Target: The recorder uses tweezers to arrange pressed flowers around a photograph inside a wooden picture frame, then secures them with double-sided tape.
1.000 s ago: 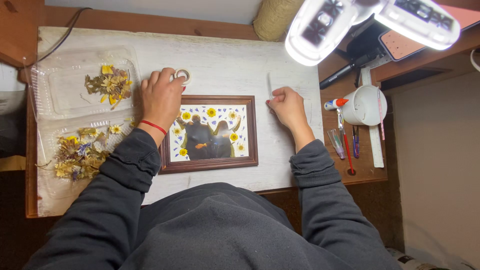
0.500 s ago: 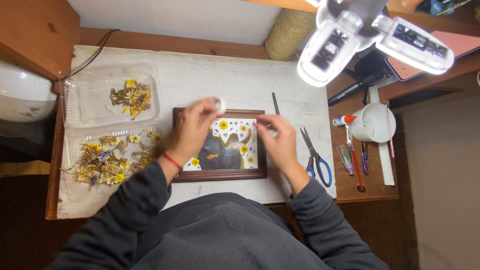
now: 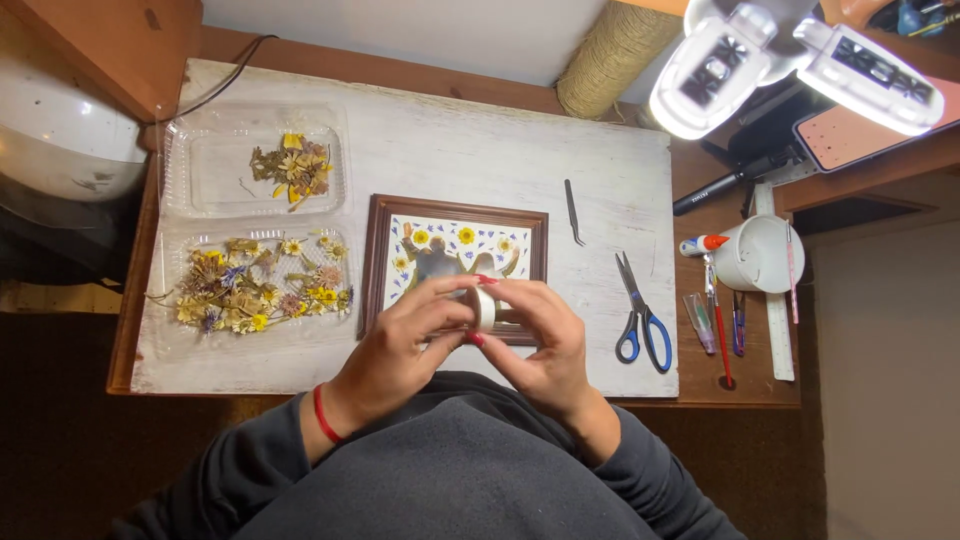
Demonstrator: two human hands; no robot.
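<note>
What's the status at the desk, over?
Left hand and right hand both grip a small white roll. Held above the frame. Tweezers and scissors lie off right, clear.

2 clear plastic trays [image 3: 255,130] (dried flowers), left

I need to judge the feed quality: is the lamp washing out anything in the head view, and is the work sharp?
Head view: the lamp at top right blows out to white; the white board is evenly lit, the frame readable; both hands, left hand and right hand, look sharp around the small white roll; the edges fall dark.
</note>
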